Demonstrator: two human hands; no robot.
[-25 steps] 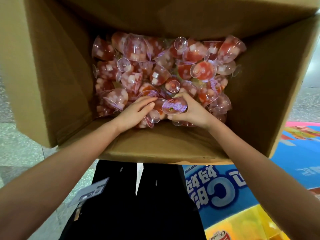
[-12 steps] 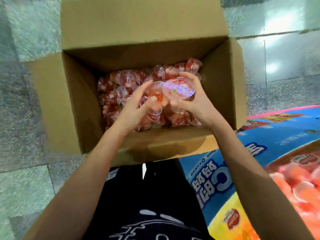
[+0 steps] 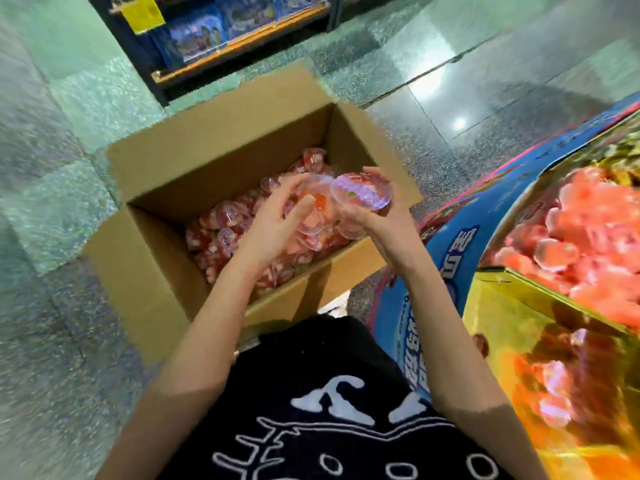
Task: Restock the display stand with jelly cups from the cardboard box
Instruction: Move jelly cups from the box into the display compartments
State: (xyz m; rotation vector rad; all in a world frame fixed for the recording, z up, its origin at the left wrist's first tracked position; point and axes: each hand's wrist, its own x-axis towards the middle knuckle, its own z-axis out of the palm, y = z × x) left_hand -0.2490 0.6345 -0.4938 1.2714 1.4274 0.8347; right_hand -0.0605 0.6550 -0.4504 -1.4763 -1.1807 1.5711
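Observation:
An open cardboard box (image 3: 166,271) stands on the floor, holding several red jelly cups (image 3: 221,223) with clear stemmed bases. Above the box's right half, my right hand (image 3: 374,216) grips a jelly cup (image 3: 362,194) whose foil lid faces up. My left hand (image 3: 277,220) holds another jelly cup (image 3: 311,209) against it, fingers curled round the cup. The display stand (image 3: 519,237), blue and yellow with printed lettering, stands at the right and holds a heap of red jelly cups (image 3: 588,216).
The floor is polished grey stone (image 3: 52,341). A dark shelf unit (image 3: 221,39) with blue packs stands at the back, beyond the box. My black printed shirt (image 3: 329,410) fills the bottom centre.
Both hands have risen out of the box with their jelly cups and shifted right toward the display stand. The view has pulled back and up, so the stand's heap and the shelf show.

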